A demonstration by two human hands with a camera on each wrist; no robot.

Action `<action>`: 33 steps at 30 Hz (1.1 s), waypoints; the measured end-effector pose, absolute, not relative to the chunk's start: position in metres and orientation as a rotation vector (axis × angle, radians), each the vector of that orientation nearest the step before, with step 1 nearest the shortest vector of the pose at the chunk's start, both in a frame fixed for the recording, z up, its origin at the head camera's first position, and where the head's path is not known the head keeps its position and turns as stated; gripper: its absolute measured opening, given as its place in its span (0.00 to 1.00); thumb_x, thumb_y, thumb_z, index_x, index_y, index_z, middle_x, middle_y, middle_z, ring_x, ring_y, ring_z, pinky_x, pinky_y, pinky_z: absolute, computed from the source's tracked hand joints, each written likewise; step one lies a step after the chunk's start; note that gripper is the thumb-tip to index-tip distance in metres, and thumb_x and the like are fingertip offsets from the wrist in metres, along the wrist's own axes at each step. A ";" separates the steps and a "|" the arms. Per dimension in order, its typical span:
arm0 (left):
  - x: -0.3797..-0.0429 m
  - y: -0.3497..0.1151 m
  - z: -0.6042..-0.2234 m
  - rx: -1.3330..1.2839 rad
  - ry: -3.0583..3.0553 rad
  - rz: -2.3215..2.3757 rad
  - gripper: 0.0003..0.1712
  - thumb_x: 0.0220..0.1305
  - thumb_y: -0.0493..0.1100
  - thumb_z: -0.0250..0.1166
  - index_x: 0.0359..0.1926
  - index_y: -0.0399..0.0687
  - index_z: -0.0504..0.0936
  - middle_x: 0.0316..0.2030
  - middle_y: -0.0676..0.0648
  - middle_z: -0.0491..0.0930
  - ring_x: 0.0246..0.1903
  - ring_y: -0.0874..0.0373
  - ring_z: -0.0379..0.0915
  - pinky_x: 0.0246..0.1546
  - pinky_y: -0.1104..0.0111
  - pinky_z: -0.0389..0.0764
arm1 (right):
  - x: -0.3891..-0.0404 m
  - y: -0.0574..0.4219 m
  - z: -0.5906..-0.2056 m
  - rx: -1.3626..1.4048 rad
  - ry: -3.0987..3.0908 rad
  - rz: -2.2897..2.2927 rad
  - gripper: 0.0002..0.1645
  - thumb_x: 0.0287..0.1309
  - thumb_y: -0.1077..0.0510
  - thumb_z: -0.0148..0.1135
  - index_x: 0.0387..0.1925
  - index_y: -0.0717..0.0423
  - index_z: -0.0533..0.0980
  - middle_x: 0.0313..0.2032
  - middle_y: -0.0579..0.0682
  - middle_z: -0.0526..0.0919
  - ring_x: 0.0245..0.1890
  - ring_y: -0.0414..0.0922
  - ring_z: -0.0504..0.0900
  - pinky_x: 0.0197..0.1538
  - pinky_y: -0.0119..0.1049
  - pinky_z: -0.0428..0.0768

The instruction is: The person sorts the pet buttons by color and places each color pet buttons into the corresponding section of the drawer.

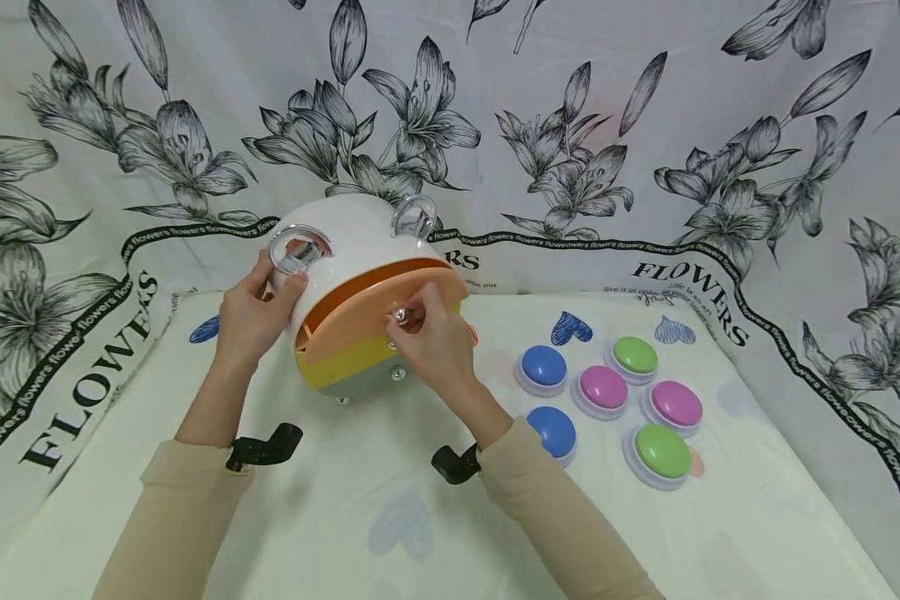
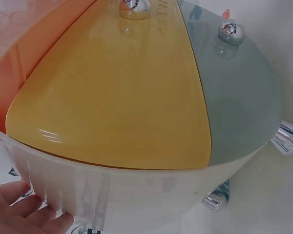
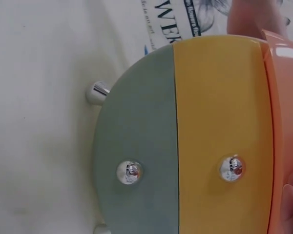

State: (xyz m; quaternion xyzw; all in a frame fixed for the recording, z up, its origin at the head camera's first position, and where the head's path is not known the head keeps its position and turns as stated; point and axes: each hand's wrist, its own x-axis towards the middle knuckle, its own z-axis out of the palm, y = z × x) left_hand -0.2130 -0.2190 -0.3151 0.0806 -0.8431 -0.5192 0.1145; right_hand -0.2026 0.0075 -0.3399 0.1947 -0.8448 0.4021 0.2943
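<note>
A white rounded drawer box stands on chrome feet, its front banded with an orange drawer, a yellow drawer and a grey-green drawer. The orange one is tilted out at the top, leaving a dark-orange gap. My right hand pinches its chrome knob between thumb and fingers. At the box's left side, my left hand grips the white shell, thumb in front below a chrome ring. Its fingers rest along the white side in the left wrist view.
Several round push buttons lie to the right, among them a blue button, a pink button and a green button. A flower-printed cloth hangs behind the pale tabletop. Another chrome ring tops the box.
</note>
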 end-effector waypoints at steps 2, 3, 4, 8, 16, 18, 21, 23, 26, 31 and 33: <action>-0.213 -0.219 -0.315 0.223 -2.464 -1.523 0.42 0.58 0.66 0.55 0.69 0.62 0.51 0.70 0.63 0.44 0.68 0.56 0.47 0.61 0.58 0.64 | -0.202 0.009 -0.340 0.518 -2.242 1.082 0.15 0.48 0.55 0.66 0.30 0.53 0.68 0.21 0.43 0.80 0.21 0.34 0.76 0.22 0.22 0.70; -0.213 -0.219 -0.315 0.218 -2.460 -1.525 0.42 0.58 0.65 0.55 0.69 0.62 0.51 0.70 0.63 0.44 0.69 0.56 0.47 0.61 0.58 0.64 | -0.201 0.010 -0.341 0.514 -2.239 1.086 0.14 0.47 0.55 0.66 0.30 0.53 0.68 0.21 0.43 0.80 0.21 0.34 0.76 0.22 0.22 0.71; -0.213 -0.219 -0.315 0.217 -2.461 -1.525 0.42 0.58 0.66 0.55 0.69 0.61 0.51 0.70 0.63 0.44 0.69 0.56 0.46 0.61 0.58 0.64 | -0.201 0.010 -0.341 0.513 -2.236 1.090 0.14 0.47 0.55 0.66 0.30 0.53 0.68 0.21 0.43 0.80 0.21 0.34 0.76 0.23 0.22 0.71; -0.213 -0.218 -0.315 0.231 -2.467 -1.522 0.42 0.57 0.66 0.55 0.69 0.62 0.52 0.70 0.63 0.44 0.69 0.56 0.46 0.60 0.58 0.65 | -0.197 0.012 -0.342 0.488 -2.252 1.077 0.15 0.47 0.54 0.67 0.30 0.52 0.68 0.21 0.42 0.80 0.21 0.34 0.76 0.23 0.24 0.71; -0.213 -0.218 -0.315 0.223 -2.447 -1.524 0.41 0.58 0.64 0.57 0.69 0.63 0.53 0.69 0.64 0.46 0.68 0.56 0.47 0.59 0.58 0.66 | -0.188 0.018 -0.341 0.512 -2.271 1.106 0.16 0.48 0.55 0.67 0.31 0.54 0.68 0.22 0.45 0.80 0.21 0.36 0.77 0.25 0.23 0.75; -0.213 -0.218 -0.316 0.219 -2.440 -1.525 0.41 0.58 0.64 0.57 0.69 0.62 0.54 0.69 0.63 0.46 0.68 0.56 0.48 0.60 0.58 0.66 | -0.186 0.019 -0.341 0.513 -2.263 1.117 0.16 0.47 0.56 0.67 0.30 0.54 0.67 0.21 0.45 0.80 0.21 0.36 0.77 0.25 0.23 0.75; -0.214 -0.217 -0.316 0.212 -2.429 -1.526 0.41 0.58 0.63 0.58 0.69 0.59 0.55 0.69 0.62 0.47 0.68 0.56 0.48 0.61 0.59 0.65 | -0.183 0.021 -0.342 0.511 -2.253 1.128 0.16 0.47 0.56 0.67 0.29 0.55 0.67 0.20 0.45 0.80 0.20 0.36 0.77 0.25 0.23 0.75; -0.214 -0.217 -0.316 0.210 -2.422 -1.530 0.41 0.58 0.63 0.58 0.69 0.59 0.56 0.70 0.61 0.47 0.68 0.56 0.48 0.62 0.59 0.64 | -0.182 0.022 -0.342 0.507 -2.252 1.128 0.16 0.46 0.56 0.67 0.29 0.54 0.67 0.20 0.45 0.80 0.20 0.36 0.77 0.25 0.23 0.75; -0.214 -0.218 -0.317 0.208 -2.413 -1.533 0.41 0.58 0.63 0.58 0.69 0.59 0.56 0.70 0.61 0.47 0.68 0.55 0.49 0.62 0.59 0.63 | -0.179 0.024 -0.343 0.511 -2.241 1.123 0.16 0.46 0.57 0.68 0.29 0.55 0.67 0.20 0.45 0.80 0.20 0.36 0.78 0.25 0.24 0.75; -0.214 -0.218 -0.317 0.206 -2.408 -1.534 0.40 0.58 0.62 0.58 0.68 0.59 0.56 0.70 0.60 0.47 0.68 0.55 0.49 0.63 0.58 0.63 | -0.173 0.027 -0.344 0.518 -2.228 1.117 0.17 0.45 0.58 0.68 0.29 0.55 0.67 0.20 0.46 0.79 0.20 0.37 0.78 0.25 0.24 0.76; -0.213 -0.219 -0.317 0.214 -2.408 -1.532 0.40 0.58 0.63 0.58 0.68 0.60 0.56 0.70 0.60 0.47 0.68 0.55 0.49 0.63 0.58 0.63 | -0.171 0.028 -0.345 0.518 -2.227 1.115 0.17 0.45 0.57 0.68 0.30 0.55 0.67 0.20 0.46 0.79 0.20 0.37 0.78 0.25 0.24 0.76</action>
